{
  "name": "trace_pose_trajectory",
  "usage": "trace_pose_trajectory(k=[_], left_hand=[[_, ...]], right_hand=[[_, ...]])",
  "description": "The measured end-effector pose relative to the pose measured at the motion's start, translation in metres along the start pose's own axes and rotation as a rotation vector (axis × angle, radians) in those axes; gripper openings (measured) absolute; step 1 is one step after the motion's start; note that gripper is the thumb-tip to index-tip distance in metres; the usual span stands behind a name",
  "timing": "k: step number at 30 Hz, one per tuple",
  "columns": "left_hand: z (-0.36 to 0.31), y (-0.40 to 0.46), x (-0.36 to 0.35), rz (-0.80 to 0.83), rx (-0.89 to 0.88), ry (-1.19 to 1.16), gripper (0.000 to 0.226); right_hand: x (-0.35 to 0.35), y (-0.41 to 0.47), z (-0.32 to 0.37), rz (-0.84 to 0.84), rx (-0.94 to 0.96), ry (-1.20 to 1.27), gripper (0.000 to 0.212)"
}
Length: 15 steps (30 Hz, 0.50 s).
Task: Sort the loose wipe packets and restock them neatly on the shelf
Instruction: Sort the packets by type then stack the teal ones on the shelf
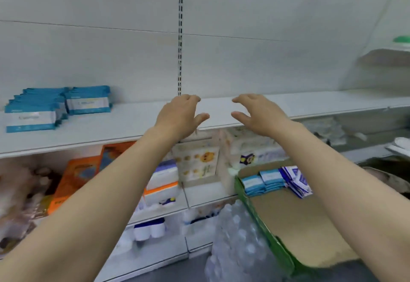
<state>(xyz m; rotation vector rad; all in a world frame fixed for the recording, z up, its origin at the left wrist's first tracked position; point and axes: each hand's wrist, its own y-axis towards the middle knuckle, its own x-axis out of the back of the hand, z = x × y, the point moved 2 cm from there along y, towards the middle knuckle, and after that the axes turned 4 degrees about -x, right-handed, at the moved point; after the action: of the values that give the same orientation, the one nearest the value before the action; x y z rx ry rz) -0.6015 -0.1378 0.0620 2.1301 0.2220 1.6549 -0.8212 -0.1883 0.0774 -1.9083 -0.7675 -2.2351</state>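
Observation:
Blue-and-white wipe packets (35,113) stand in a row at the left end of the white shelf (133,124), with a second short stack (88,102) beside them. More blue-and-white packets (263,182) and several dark blue packets (296,181) lie at the far end of a cardboard box (295,222) with green sides, low on the right. My left hand (180,116) and my right hand (257,114) hover side by side over the shelf's front edge, near its middle. The fingers of both are spread and loosely bent, and neither holds anything.
A slotted upright (180,38) runs down the back panel behind my hands. Below the shelf are tissue packs (197,162), orange boxes (75,177) and white containers. A shrink-wrapped pack of water bottles (235,244) stands on the floor left of the box.

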Motion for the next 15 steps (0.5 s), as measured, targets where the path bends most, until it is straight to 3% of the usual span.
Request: trace_pose_trajectory(k=[7,15], left_hand=[[-0.121,0.021,-0.051,0.006,-0.192,0.017,0.057],[-0.183,0.087,-0.152,0.091,-0.293,0.003,0.055]], right_hand=[[0.007,-0.073,-0.116,-0.044,-0.100,0.003,0.054],[-0.027,-0.075,-0.218,0.040,-0.188,-0.008,0.053]])
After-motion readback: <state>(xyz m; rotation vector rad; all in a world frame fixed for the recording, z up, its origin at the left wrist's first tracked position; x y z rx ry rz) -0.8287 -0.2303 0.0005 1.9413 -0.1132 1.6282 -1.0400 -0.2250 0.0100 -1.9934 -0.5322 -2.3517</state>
